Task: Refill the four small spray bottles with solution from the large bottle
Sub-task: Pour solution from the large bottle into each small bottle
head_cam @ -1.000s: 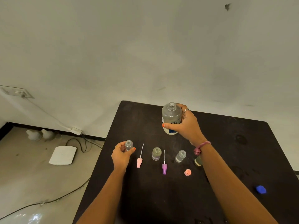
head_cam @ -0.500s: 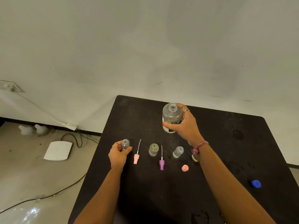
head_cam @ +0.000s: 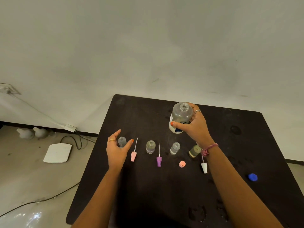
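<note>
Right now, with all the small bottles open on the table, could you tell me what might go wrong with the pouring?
1. The large bottle is uncapped and held in the right hand; tilting it early could spill.
2. The left hand is open around the leftmost small bottle without holding it; its narrow neck may be missed.
3. The right forearm passes close to the olive small bottle and could topple it.

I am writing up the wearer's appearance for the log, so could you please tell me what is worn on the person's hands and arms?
Both forearms are bare, with no sleeves in view. The left hand wears a thin gold ring, and its thumbnail is painted orange. The right hand wears a silver ring and also has an orange-painted thumbnail. A pink braided bracelet with a small tassel circles the right wrist.
</note>
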Tool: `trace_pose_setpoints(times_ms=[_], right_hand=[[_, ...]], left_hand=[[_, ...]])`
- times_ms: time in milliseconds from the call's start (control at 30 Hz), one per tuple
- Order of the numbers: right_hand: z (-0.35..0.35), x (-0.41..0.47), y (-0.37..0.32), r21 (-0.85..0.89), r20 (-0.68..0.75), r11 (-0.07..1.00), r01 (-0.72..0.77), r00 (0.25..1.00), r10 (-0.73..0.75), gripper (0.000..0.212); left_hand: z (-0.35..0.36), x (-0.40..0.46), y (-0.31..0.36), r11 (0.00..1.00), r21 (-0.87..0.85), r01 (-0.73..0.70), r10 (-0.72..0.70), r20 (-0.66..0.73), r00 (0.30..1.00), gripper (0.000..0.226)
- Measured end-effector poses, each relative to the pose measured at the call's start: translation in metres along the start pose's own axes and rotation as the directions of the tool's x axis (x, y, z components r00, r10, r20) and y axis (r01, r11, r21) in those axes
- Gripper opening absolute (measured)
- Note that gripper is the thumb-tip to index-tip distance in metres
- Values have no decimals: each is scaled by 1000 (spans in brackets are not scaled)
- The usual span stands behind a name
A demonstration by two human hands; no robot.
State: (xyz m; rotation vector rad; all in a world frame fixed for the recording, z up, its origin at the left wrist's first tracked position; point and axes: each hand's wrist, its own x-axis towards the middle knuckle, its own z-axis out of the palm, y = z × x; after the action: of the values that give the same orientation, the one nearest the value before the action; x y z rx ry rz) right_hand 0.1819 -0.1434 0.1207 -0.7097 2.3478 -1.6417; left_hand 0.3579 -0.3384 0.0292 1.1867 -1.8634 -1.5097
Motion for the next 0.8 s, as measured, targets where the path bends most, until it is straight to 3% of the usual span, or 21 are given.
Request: trace_pose_setpoints(times_ms=[167,300,567,800], right_hand=[[-36,-17,6,24,-46,1000,-20,999,21,74],[-72,-32,15,40,-71,998,-43,996,46,72],[-155,-63,54,-12,-133,994,-107,986,105,71],[-200,-83,110,-64,-158,976,-208,968,196,70]], left_hand=[[20,-34,29,981,-18,-193,194,44,980,53],[51,-71,44,965,-85,-246,257,150,955,48],[132,-144,49,983,-129,-131,163,286,944,44],[184,-165,38,994,-103,-30,57,267,962,52]])
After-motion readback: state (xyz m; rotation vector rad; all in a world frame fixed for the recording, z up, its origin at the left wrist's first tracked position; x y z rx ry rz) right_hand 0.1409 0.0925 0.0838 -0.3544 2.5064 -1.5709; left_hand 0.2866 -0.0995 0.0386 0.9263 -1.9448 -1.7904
